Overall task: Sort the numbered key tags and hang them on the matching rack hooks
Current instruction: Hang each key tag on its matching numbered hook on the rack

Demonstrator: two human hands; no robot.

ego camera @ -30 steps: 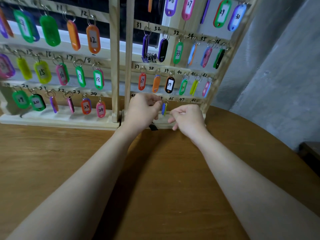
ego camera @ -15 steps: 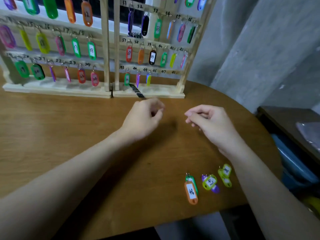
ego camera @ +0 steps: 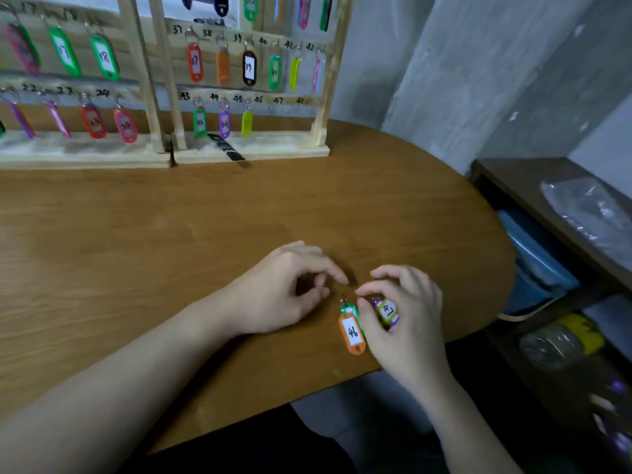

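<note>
An orange tag marked 46 (ego camera: 352, 332) lies near the table's front edge, on top of a green tag (ego camera: 348, 307). Right beside it is a green and purple tag marked 47 (ego camera: 387, 310). My right hand (ego camera: 407, 323) arches over the 47 tag, thumb on its left side and fingers curled round it. My left hand (ego camera: 284, 292) hovers just left of the tags, fingers loosely curled, holding nothing. The wooden rack (ego camera: 284, 150) stands at the back with coloured tags on numbered hooks. The hooks labelled 46 (ego camera: 259, 101) and 47 (ego camera: 278, 101) carry no tag.
A black object (ego camera: 226, 147) lies on the rack's base. The round wooden table (ego camera: 136, 234) ends close behind my right hand. To the right stands a low dark shelf (ego camera: 533, 172) with a plastic bag and blue items under it. A grey wall is behind.
Both hands came back from the rack's bottom row to the front of the table. My right hand dropped onto the loose tags; my view tilted down.
</note>
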